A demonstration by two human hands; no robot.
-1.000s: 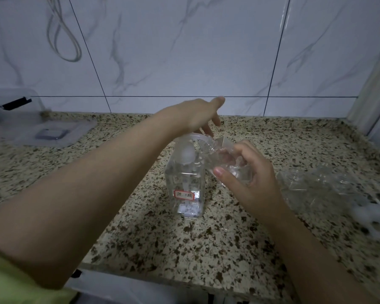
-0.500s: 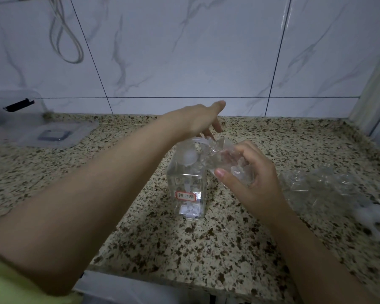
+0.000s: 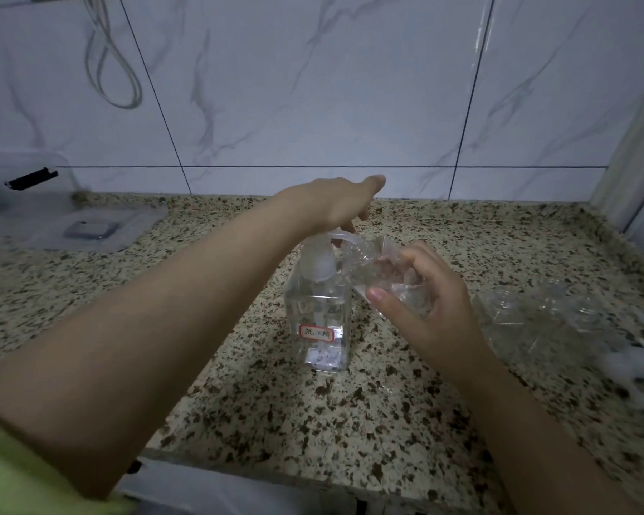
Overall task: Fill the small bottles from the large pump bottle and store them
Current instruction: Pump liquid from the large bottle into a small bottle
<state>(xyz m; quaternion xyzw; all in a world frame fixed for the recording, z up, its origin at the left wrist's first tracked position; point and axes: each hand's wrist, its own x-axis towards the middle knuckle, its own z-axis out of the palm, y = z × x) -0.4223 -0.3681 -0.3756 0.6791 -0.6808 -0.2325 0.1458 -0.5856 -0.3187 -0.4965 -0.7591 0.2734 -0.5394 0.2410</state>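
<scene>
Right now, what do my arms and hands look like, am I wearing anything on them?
Both forearms are bare, with no watch, rings or gloves showing on the left hand or right hand. The only clothing in view is a yellow-green sleeve at the left upper arm.

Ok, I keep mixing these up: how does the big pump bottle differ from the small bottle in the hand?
The pump bottle stands upright on the counter; the small bottle is tilted, gripped by the right hand. The pump bottle is larger, with a red-edged label and a pump head under the left hand; the small bottle shows neither. Both are clear plastic.
</scene>
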